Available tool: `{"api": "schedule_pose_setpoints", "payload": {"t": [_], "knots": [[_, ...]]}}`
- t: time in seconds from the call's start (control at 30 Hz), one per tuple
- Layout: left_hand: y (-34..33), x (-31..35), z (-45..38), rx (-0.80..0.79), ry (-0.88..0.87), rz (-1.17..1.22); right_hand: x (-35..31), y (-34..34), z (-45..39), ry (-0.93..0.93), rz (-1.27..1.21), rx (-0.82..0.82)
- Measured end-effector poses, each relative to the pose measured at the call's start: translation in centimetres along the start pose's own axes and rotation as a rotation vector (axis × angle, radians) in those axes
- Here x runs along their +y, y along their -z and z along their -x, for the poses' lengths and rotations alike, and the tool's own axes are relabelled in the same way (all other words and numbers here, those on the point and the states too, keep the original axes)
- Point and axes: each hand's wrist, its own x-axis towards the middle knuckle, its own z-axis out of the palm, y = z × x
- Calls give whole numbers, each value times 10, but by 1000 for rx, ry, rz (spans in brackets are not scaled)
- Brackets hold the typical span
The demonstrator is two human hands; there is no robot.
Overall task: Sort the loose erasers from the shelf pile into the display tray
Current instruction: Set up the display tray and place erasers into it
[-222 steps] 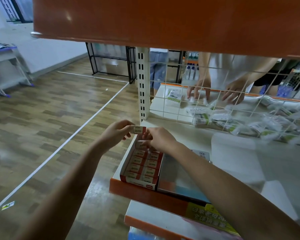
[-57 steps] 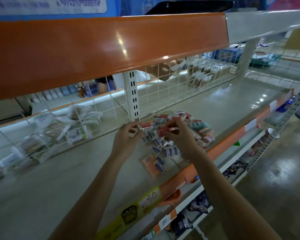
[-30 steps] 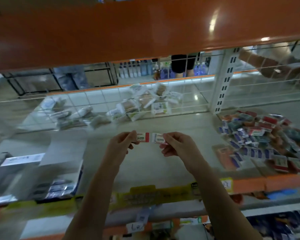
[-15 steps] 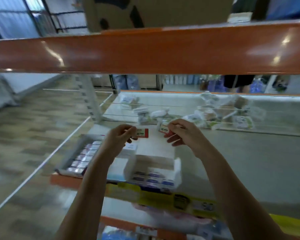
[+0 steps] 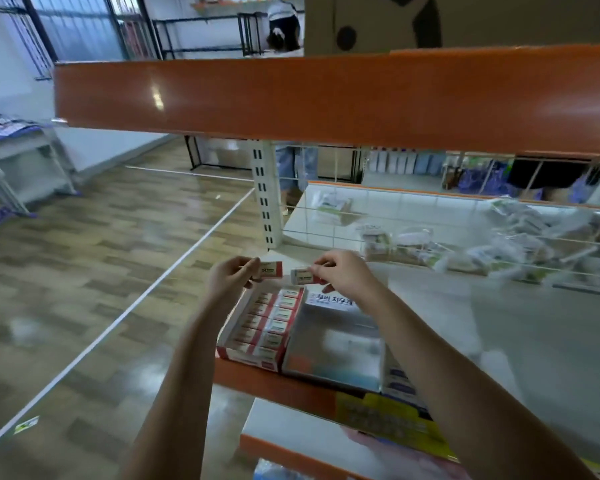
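My left hand (image 5: 230,279) pinches a red-and-white eraser (image 5: 271,270) by its left end. My right hand (image 5: 343,275) pinches a second eraser (image 5: 302,276) of the same kind. Both erasers hover side by side just above the far end of the display tray (image 5: 226,351), a red-and-white box at the shelf's left corner. Two rows of red-sleeved erasers (image 5: 269,322) fill the tray. The loose pile is out of view.
A closed box with a glossy lid (image 5: 333,344) sits right of the tray, with a white label (image 5: 329,301) at its far end. An orange shelf edge (image 5: 326,95) hangs overhead. A wire grid (image 5: 430,216) backs the shelf, with packets (image 5: 499,244) behind it.
My view has swung left from the eraser pile to the shelf's left corner. Both hands carried one eraser each and now hold them over the red tray.
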Motion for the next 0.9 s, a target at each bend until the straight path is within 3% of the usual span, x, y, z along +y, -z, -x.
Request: {"api": "schedule_pose_setpoints", "payload": {"t": [0.23,0.9], "knots": [[9,-21,-8,29,77,57,-15,-40,-29,6,260,-2],[6,-35,-23,42,117,173,-4,-91,-41,200,572,124]]}}
